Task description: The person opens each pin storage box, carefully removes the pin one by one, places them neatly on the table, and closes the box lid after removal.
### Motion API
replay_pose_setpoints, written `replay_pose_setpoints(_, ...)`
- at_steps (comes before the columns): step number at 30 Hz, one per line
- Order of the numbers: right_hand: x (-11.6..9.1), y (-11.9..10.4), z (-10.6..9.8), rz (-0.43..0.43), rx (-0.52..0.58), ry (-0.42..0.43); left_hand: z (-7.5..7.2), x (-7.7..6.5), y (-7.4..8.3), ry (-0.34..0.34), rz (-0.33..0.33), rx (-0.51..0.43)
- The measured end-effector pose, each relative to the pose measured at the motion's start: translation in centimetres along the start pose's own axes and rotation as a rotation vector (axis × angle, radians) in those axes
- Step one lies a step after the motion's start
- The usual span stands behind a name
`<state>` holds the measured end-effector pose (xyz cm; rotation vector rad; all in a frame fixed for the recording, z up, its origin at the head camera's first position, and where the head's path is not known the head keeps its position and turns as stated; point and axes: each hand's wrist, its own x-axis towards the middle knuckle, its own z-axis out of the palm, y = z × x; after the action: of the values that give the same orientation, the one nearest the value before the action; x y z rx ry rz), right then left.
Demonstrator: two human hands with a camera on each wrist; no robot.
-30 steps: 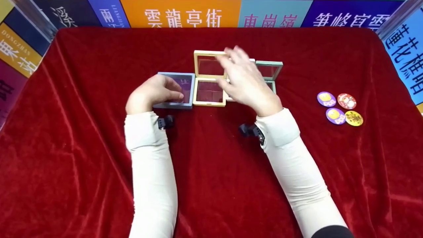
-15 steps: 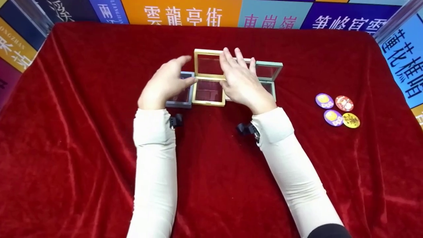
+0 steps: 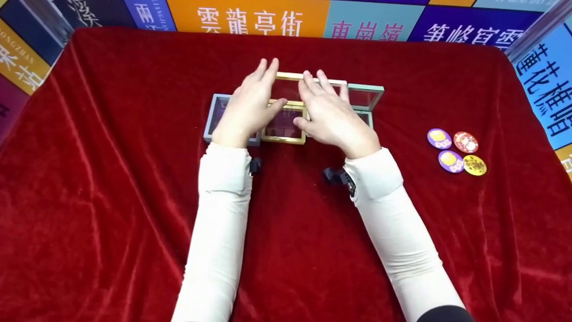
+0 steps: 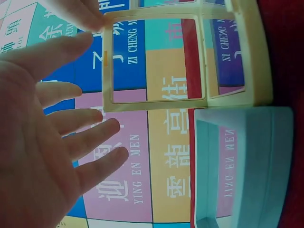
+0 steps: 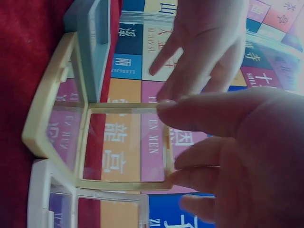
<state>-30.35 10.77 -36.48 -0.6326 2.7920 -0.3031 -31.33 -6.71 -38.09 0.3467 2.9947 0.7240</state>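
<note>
Several hinged display frames stand in a row. The yellow frame (image 3: 282, 140) has its clear-windowed lid (image 5: 127, 185) raised. My right hand (image 3: 333, 114) is beside this lid, fingers nearly straight; in the right wrist view its thumb and fingertips are right at the lid's upper edge. My left hand (image 3: 250, 107) is over the gap between the blue-grey frame (image 3: 210, 118) and the yellow one, with fingers extended and thumb apart. In the left wrist view the fingers of my left hand (image 4: 42, 137) are spread and hold nothing. The blue-grey frame lies flat, partly hidden.
Right of the yellow frame are a white frame (image 5: 40, 185) and a green frame (image 3: 377, 100), lids raised. Several round badges (image 3: 466, 142) lie on the red velvet cloth (image 3: 304, 232) at the right. Printed panels (image 3: 250, 20) stand along the back and sides.
My left hand has left the blue-grey frame, straightened its fingers and moved right to the yellow frame. The yellow lid's top edge appears slightly lower. My right hand stays near that lid.
</note>
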Motion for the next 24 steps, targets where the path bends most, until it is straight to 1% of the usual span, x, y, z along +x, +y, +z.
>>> replay_pose_setpoints(3, -0.3, -0.1, -0.3, -0.013, -0.019, -0.044, 0.3, 0.1, 0.2, 0.007, 0.004, 0.05)
replay_pose_setpoints(6, -0.5, -0.1, -0.5, -0.025, -0.041, -0.076, 0.5, 0.3, 0.3, 0.019, 0.003, 0.08)
replay_pose_setpoints(11, -0.7, -0.1, -0.9, -0.042, -0.036, -0.075, 0.5, 0.4, 0.3, 0.06, -0.03, 0.098)
replay_pose_setpoints(14, -0.9, 0.0, -1.1, -0.05, -0.028, -0.046, 0.5, 0.4, 0.1, 0.074, -0.046, 0.112)
replay_pose_setpoints(18, -1.2, 0.3, -1.4, -0.072, -0.01, 0.023, 0.7, 0.5, 0.0, 0.093, -0.041, 0.135)
replay_pose_setpoints(21, -1.3, 0.5, -1.5, -0.082, 0.009, 0.061, 0.7, 0.5, -0.2, 0.125, -0.034, 0.134)
replay_pose_setpoints(24, -1.4, 0.6, -1.7, -0.072, 0.029, 0.083, 0.6, 0.4, -0.5, 0.156, -0.035, 0.122)
